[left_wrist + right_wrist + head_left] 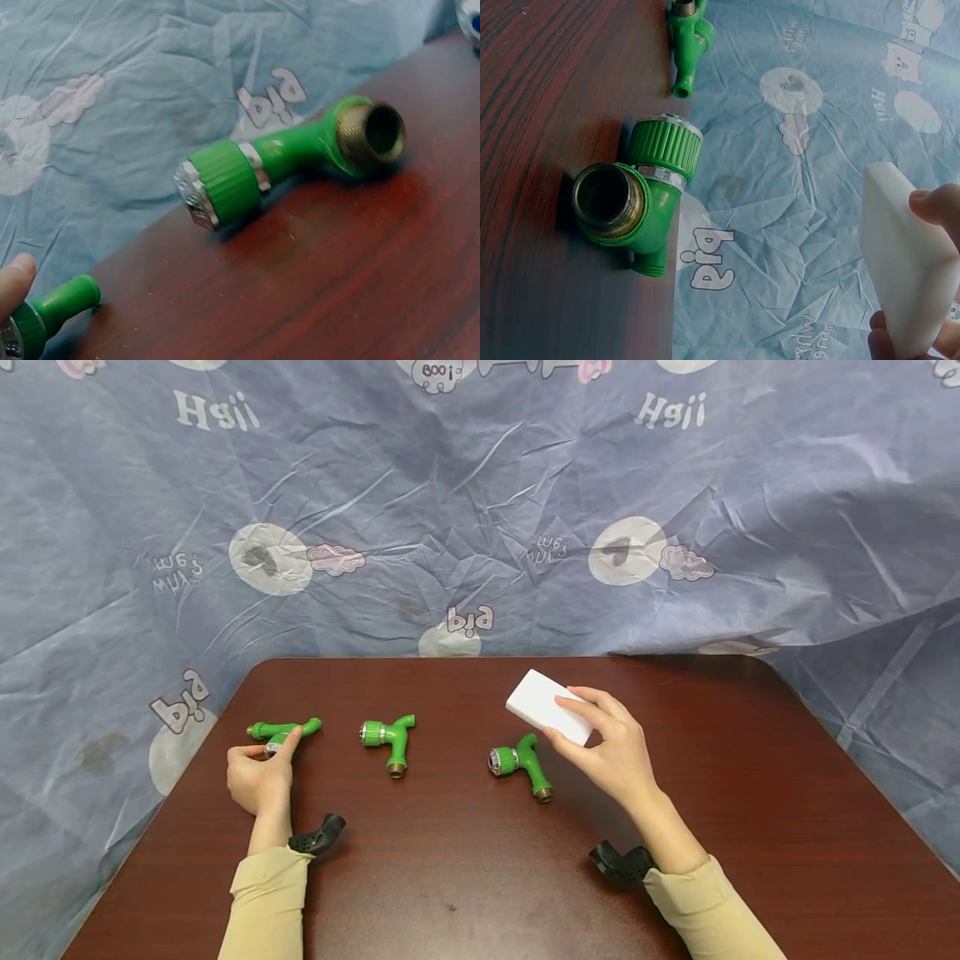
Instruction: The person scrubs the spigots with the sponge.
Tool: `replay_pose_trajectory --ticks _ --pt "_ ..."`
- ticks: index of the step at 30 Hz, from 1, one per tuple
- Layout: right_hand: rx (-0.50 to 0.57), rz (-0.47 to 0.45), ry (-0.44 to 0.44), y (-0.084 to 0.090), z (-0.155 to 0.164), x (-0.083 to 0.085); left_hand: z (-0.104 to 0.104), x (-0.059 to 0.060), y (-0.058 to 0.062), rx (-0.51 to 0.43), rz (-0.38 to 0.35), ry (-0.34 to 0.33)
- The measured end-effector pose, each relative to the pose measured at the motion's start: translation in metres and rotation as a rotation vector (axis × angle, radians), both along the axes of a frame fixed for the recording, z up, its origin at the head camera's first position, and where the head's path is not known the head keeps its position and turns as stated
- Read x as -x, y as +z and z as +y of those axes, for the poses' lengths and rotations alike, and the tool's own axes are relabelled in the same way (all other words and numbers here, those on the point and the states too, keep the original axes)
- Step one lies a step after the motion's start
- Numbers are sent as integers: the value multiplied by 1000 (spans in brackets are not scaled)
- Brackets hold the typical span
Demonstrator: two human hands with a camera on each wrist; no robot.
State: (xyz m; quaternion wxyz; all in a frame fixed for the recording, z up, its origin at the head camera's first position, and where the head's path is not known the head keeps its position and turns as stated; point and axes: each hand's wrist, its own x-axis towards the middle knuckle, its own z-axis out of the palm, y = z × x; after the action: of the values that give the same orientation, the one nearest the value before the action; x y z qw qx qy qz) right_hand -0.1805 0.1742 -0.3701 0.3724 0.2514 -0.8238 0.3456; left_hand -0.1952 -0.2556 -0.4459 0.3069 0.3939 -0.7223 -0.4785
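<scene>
At the table's left, my left hand (258, 781) grips a green tap (296, 727) by its ribbed knob, thumb and fingers around it. That tap lies on the tabletop; in the left wrist view only its spout (71, 300) and part of the knob show beside the thumb. My right hand (618, 752) holds a white rectangular sponge (543, 700) above the table, thumb on one side and fingers on the other. Below and left of it rests another green tap (529, 766) with a brass threaded end. A third green tap (397, 742) lies between the hands.
The dark reddish-brown table (450, 877) has rounded far corners. Behind it hangs a wrinkled blue-grey printed cloth (420, 510). Black wrist mounts (318, 837) sit on both forearms, by the yellow sleeves (266, 902).
</scene>
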Motion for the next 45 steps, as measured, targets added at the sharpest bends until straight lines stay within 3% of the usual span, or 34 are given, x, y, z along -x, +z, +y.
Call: replay_pose_trajectory --ticks 8,15,18,20,23,25,29,32,38,42,45 --pt "3 3 10 2 0 -1 1 -2 -1 140 15 7" --pt "4 13 13 2 -1 -1 3 -5 12 197 178 53" --pt "1 11 14 1 -1 -1 5 -4 21 144 295 23" --pt "-1 8 15 1 -1 -1 9 -2 27 74 386 -32" --pt "-2 6 14 2 -1 -1 16 1 35 -92 508 -171" --pt "-3 5 12 2 -1 -1 21 4 37 -219 532 -284" --pt "-1 4 11 2 -1 -1 32 6 33 -383 414 -472" --pt "-6 4 10 1 0 -1 41 8 26 -377 280 -570" --pt "-9 -3 11 0 0 -2 56 13 7 -332 121 -732" --pt "-10 -10 16 1 0 -2 62 15 -1 -261 61 -825" --pt "-11 -8 17 1 0 -2 62 15 -3 -219 45 -857"
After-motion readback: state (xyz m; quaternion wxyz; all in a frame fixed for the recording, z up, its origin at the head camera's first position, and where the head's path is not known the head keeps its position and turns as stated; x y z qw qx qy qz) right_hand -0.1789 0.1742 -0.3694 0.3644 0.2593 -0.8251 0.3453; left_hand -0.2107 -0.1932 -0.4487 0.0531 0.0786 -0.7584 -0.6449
